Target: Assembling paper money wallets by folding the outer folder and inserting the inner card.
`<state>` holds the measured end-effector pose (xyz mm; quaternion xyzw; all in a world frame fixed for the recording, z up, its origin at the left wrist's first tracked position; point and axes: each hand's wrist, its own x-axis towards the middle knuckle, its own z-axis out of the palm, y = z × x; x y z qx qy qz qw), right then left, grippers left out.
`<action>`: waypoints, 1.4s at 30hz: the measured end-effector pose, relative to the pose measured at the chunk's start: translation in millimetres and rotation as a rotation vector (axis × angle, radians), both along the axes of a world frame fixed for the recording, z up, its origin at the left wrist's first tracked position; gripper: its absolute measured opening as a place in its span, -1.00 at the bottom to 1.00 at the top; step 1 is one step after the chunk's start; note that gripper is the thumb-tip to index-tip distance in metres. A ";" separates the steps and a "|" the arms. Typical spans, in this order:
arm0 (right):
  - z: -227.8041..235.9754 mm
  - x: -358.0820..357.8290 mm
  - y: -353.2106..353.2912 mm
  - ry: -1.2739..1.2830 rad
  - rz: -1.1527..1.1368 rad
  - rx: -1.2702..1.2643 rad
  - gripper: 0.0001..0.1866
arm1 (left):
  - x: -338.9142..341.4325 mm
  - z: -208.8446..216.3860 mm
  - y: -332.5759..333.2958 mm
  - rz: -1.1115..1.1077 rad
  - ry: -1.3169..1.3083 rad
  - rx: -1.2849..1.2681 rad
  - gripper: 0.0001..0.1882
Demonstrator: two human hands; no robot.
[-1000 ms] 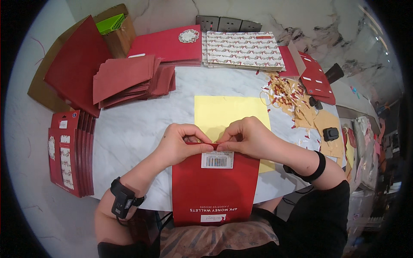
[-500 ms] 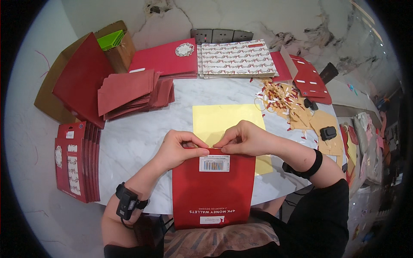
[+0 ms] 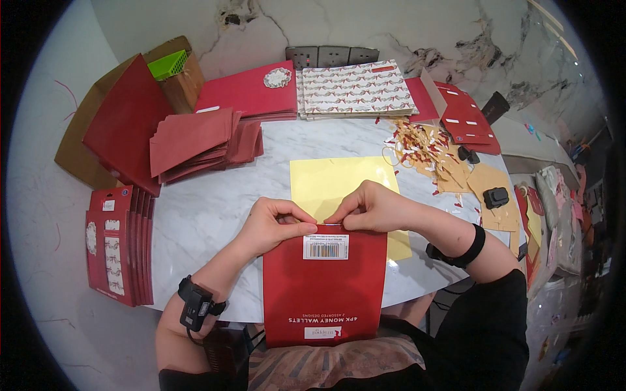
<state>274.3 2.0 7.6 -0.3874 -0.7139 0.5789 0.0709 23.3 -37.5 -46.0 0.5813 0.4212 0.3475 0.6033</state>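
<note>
A flat red card pack with a white barcode label lies upside down to me, its near end overhanging the table edge at my lap. At its far edge, my left hand pinches the left part between thumb and fingers. My right hand is closed on the same edge a little to the right, a small gap between the two sets of fingertips. A thin whitish line shows along the edge there. Beneath the hands and partly under the pack lies a yellow sheet.
Red envelopes and upright red packs stand at left, beside a cardboard box. Patterned white sheets and red folders line the back. Small red and white scraps and a black device lie at right.
My right fingertips have slid slightly right along the pack's far edge, widening the gap between the hands. My left hand keeps its hold. The whole view has shifted a little.
</note>
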 end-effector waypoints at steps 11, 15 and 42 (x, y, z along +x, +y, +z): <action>99.4 33.0 9.6 0.036 -0.080 0.329 -0.70 | -17.7 20.1 10.8 0.140 -0.749 -0.193 -0.22; 156.6 39.0 -2.3 0.408 -0.367 0.591 -0.80 | -23.7 12.9 20.9 0.371 -0.784 -0.098 -0.28; 50.6 -35.8 -18.9 0.101 0.095 1.909 -0.66 | -30.9 22.7 2.7 0.268 -0.966 0.122 -0.41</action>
